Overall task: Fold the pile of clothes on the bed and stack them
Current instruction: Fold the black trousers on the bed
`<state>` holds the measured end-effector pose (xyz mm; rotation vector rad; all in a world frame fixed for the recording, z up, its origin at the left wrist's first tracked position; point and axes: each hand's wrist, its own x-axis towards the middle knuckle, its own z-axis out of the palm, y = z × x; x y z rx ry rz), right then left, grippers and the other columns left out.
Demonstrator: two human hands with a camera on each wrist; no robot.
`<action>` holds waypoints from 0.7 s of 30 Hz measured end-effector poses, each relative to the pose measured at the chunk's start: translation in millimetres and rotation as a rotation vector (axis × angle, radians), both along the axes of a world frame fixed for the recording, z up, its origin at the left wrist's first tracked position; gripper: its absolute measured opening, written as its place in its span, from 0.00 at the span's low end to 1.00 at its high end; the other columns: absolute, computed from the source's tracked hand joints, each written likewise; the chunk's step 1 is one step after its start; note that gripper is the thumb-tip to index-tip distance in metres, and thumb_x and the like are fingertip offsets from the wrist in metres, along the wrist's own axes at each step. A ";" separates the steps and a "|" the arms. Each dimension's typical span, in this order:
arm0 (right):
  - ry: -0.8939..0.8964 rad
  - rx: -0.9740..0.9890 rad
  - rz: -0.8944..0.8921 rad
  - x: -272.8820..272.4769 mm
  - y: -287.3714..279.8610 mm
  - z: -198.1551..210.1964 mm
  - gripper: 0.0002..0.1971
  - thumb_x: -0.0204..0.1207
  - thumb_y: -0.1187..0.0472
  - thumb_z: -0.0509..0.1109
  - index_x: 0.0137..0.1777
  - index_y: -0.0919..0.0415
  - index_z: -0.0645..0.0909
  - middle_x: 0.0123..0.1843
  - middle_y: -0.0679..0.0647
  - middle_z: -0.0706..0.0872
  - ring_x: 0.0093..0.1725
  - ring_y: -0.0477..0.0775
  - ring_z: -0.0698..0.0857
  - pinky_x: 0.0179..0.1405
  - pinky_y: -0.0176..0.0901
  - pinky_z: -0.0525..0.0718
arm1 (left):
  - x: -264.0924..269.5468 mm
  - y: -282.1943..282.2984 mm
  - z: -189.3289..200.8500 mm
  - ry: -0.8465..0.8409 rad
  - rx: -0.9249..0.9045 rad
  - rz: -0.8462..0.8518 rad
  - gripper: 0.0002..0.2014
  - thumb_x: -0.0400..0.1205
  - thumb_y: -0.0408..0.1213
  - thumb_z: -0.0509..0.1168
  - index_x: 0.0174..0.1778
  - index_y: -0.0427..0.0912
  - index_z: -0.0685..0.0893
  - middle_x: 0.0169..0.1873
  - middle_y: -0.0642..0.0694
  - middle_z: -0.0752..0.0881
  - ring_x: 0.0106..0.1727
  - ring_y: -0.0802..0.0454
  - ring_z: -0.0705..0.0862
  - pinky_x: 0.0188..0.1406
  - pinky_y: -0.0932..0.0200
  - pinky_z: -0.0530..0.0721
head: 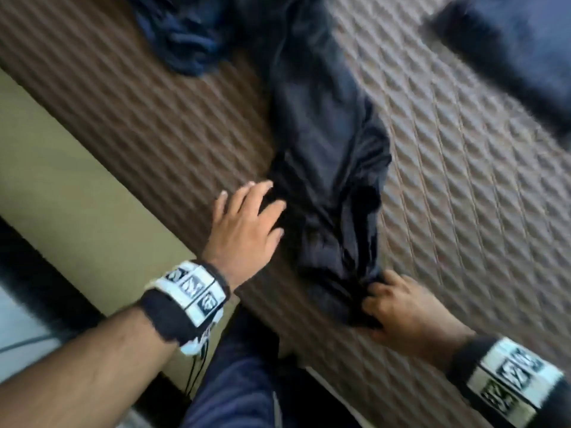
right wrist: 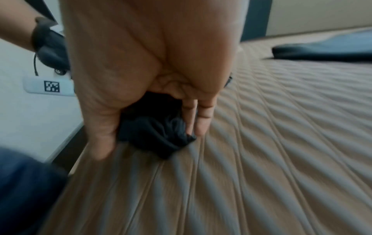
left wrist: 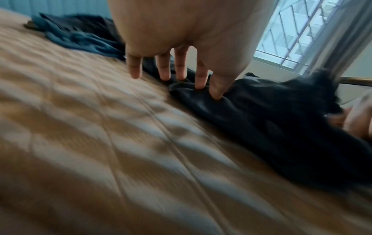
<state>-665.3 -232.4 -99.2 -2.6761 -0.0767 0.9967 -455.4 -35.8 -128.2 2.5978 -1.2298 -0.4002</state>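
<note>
On a brown quilted bed (head: pixel 463 168), the left hand (head: pixel 244 223) lies flat, fingers straight, on a long dark navy garment (head: pixel 324 143). The right hand (head: pixel 401 307) bunches its near end in curled fingers.

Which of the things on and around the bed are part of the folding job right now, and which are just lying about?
In the job:
- black garment, spread on the bed
- left hand, flat on its edge
- right hand, gripping its near corner
- blue pile
- folded dark garment

Lying about:
- window
- floor
</note>
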 end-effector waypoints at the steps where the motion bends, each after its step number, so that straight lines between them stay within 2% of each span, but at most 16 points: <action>1: 0.092 0.030 -0.031 -44.0 9.0 1.3 0.20 0.63 0.34 0.60 0.31 0.46 0.86 0.30 0.44 0.83 0.36 0.55 0.85 0.26 0.46 0.81 | -30.5 9.3 -0.2 0.018 -0.049 -0.048 0.20 0.75 0.45 0.73 0.63 0.46 0.85 0.69 0.42 0.79 0.68 0.38 0.78 0.64 0.36 0.76; 3: 0.266 0.014 -0.110 -127.8 27.6 17.6 0.25 0.63 0.27 0.58 0.35 0.44 0.88 0.33 0.43 0.86 0.41 0.54 0.87 0.35 0.49 0.82 | -93.7 17.5 1.5 0.090 -0.108 -0.180 0.17 0.77 0.47 0.69 0.59 0.45 0.86 0.60 0.43 0.81 0.59 0.41 0.80 0.57 0.43 0.78; 5: 0.476 -0.025 -0.189 -196.2 38.1 33.2 0.35 0.62 0.18 0.56 0.56 0.40 0.85 0.50 0.43 0.88 0.59 0.51 0.84 0.59 0.54 0.78 | -150.4 17.6 4.8 0.174 -0.105 -0.312 0.16 0.78 0.48 0.66 0.58 0.45 0.87 0.56 0.43 0.83 0.55 0.42 0.82 0.53 0.45 0.80; 6: 0.491 -0.046 -0.219 -218.7 39.3 35.6 0.41 0.61 0.15 0.52 0.64 0.39 0.82 0.57 0.43 0.88 0.66 0.50 0.82 0.69 0.56 0.75 | -170.9 16.8 5.0 0.204 -0.076 -0.367 0.17 0.78 0.48 0.66 0.59 0.44 0.87 0.56 0.43 0.84 0.54 0.41 0.83 0.52 0.45 0.81; 7: 0.454 -0.056 -0.305 -239.3 42.5 38.8 0.43 0.62 0.14 0.48 0.65 0.40 0.82 0.59 0.44 0.89 0.66 0.50 0.83 0.72 0.60 0.75 | -193.3 15.8 5.9 0.229 -0.035 -0.423 0.18 0.78 0.49 0.66 0.60 0.43 0.86 0.56 0.42 0.84 0.53 0.39 0.83 0.52 0.44 0.82; 8: 0.336 -0.088 -0.377 -256.3 47.0 40.4 0.41 0.65 0.16 0.49 0.63 0.42 0.84 0.56 0.47 0.91 0.62 0.52 0.87 0.68 0.63 0.79 | -212.9 14.2 5.0 0.240 0.012 -0.471 0.20 0.77 0.48 0.67 0.61 0.42 0.86 0.57 0.40 0.83 0.54 0.37 0.83 0.54 0.43 0.83; 10: 0.198 -0.127 -0.510 -277.9 59.2 37.3 0.33 0.67 0.27 0.57 0.57 0.50 0.87 0.47 0.52 0.92 0.53 0.58 0.90 0.59 0.61 0.85 | -237.6 10.3 5.1 0.209 0.123 -0.522 0.26 0.74 0.47 0.74 0.66 0.40 0.83 0.61 0.35 0.81 0.56 0.33 0.81 0.59 0.40 0.83; 12: 0.068 -0.131 -0.592 -280.1 72.6 28.0 0.24 0.67 0.39 0.66 0.54 0.56 0.86 0.42 0.56 0.87 0.45 0.64 0.88 0.47 0.56 0.86 | -247.0 7.9 7.7 0.153 0.222 -0.519 0.31 0.71 0.46 0.78 0.69 0.39 0.82 0.64 0.32 0.79 0.59 0.31 0.80 0.63 0.38 0.81; 13: -0.041 -0.136 -0.613 -278.8 79.4 24.0 0.21 0.66 0.44 0.73 0.54 0.57 0.85 0.43 0.58 0.85 0.43 0.66 0.87 0.42 0.56 0.85 | -251.5 5.8 11.6 0.122 0.249 -0.508 0.32 0.71 0.46 0.79 0.69 0.39 0.81 0.64 0.32 0.79 0.60 0.31 0.79 0.63 0.38 0.81; 14: -0.129 -0.128 -0.632 -276.0 86.6 20.3 0.22 0.64 0.50 0.78 0.57 0.58 0.84 0.47 0.60 0.84 0.44 0.67 0.85 0.40 0.56 0.85 | -255.0 3.8 16.5 0.096 0.272 -0.495 0.31 0.71 0.46 0.79 0.70 0.40 0.81 0.63 0.33 0.79 0.60 0.32 0.79 0.61 0.38 0.82; 15: -0.205 -0.125 -0.628 -275.1 94.1 14.0 0.26 0.63 0.56 0.79 0.63 0.57 0.82 0.54 0.62 0.84 0.49 0.68 0.85 0.42 0.57 0.85 | -259.1 2.2 22.2 0.074 0.294 -0.486 0.30 0.72 0.45 0.78 0.68 0.41 0.81 0.61 0.34 0.79 0.59 0.32 0.79 0.57 0.39 0.82; 16: -0.261 -0.127 -0.596 -273.5 99.0 8.7 0.29 0.67 0.61 0.75 0.71 0.55 0.78 0.64 0.64 0.81 0.55 0.69 0.83 0.47 0.58 0.84 | -262.5 -0.3 26.6 0.055 0.322 -0.484 0.27 0.72 0.45 0.78 0.65 0.42 0.82 0.58 0.35 0.80 0.56 0.33 0.80 0.51 0.40 0.82; 18: -0.333 -0.165 -0.513 -267.6 100.9 2.2 0.34 0.75 0.64 0.60 0.82 0.47 0.66 0.82 0.64 0.67 0.65 0.68 0.78 0.55 0.59 0.81 | -269.0 -6.8 36.0 -0.003 0.343 -0.523 0.18 0.70 0.44 0.78 0.52 0.42 0.84 0.47 0.37 0.81 0.47 0.33 0.81 0.40 0.44 0.81; 19: -0.333 -0.167 -0.491 -259.9 96.7 1.4 0.36 0.74 0.65 0.57 0.84 0.44 0.61 0.85 0.63 0.60 0.65 0.68 0.78 0.54 0.59 0.81 | -272.2 -9.9 41.0 -0.024 0.339 -0.561 0.14 0.70 0.43 0.77 0.46 0.42 0.84 0.42 0.38 0.83 0.43 0.34 0.82 0.36 0.46 0.79; 20: -0.306 -0.153 -0.485 -248.5 90.2 2.4 0.39 0.73 0.66 0.58 0.85 0.42 0.58 0.87 0.62 0.57 0.63 0.67 0.78 0.51 0.59 0.82 | -276.4 -12.1 46.1 -0.029 0.331 -0.622 0.11 0.71 0.42 0.76 0.44 0.42 0.85 0.40 0.39 0.84 0.41 0.35 0.83 0.34 0.48 0.79; 21: -0.259 -0.132 -0.479 -236.1 81.4 3.0 0.40 0.73 0.66 0.60 0.85 0.42 0.57 0.86 0.61 0.58 0.61 0.66 0.79 0.49 0.59 0.83 | -284.9 -12.8 49.2 -0.025 0.317 -0.716 0.08 0.73 0.42 0.73 0.42 0.42 0.86 0.38 0.40 0.86 0.39 0.36 0.83 0.32 0.49 0.77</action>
